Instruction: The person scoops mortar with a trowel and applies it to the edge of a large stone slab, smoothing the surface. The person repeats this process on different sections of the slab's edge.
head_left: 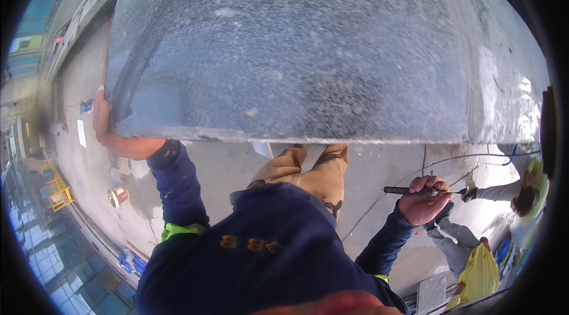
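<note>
Above the left hand (102, 119) spreads a grey slab (296, 48) speckled white, while the right hand (422, 199) grips a black tool (409, 190), both sleeves (176, 181) navy.

A big grey speckled stone slab (296, 48) stands over a dusty concrete floor (225, 167), where a small can (118, 196) and cables (450, 164) lie.

A big grey speckled concrete slab (296, 48) fills the upper frame, its lower edge rough and chipped; a slim black-handled tool (415, 191) lies level at lower right, tip pointing right
</note>
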`<move>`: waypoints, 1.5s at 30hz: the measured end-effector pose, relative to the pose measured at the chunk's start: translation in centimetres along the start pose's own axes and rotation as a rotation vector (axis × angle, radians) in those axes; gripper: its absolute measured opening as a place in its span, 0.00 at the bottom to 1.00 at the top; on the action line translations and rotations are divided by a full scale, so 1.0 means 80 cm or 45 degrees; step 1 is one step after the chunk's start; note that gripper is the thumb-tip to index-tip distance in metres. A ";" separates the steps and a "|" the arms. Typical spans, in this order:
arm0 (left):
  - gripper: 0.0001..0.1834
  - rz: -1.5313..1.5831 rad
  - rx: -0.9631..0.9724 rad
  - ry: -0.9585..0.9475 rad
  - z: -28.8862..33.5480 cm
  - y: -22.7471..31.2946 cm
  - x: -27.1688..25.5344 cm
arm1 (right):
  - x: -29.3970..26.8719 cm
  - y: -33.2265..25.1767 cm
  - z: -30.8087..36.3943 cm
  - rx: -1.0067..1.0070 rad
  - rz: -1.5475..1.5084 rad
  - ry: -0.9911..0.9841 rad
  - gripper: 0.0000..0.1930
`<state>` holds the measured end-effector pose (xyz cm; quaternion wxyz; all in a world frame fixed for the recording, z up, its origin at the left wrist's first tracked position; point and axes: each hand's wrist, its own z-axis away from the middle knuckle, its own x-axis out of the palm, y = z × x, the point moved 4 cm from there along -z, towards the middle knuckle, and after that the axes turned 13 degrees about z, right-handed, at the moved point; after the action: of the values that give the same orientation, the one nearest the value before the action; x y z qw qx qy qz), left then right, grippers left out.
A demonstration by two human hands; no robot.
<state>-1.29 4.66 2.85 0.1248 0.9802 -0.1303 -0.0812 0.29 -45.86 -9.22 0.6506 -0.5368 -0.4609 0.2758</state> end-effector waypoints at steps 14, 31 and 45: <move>0.28 -0.071 0.139 0.006 0.009 0.032 0.025 | 0.021 0.013 0.013 -0.040 0.035 -0.129 0.21; 0.30 0.161 0.019 0.130 0.004 0.041 0.033 | 0.162 -0.063 -0.011 -0.046 0.325 -0.281 0.12; 0.30 0.193 0.033 0.137 0.006 0.037 0.034 | 0.178 -0.056 -0.019 -0.093 0.345 -0.249 0.14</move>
<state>0.54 1.06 2.82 0.1245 0.9721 -0.1981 -0.0170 7.02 -35.59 -0.66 0.5395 -0.5882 -0.4551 0.3948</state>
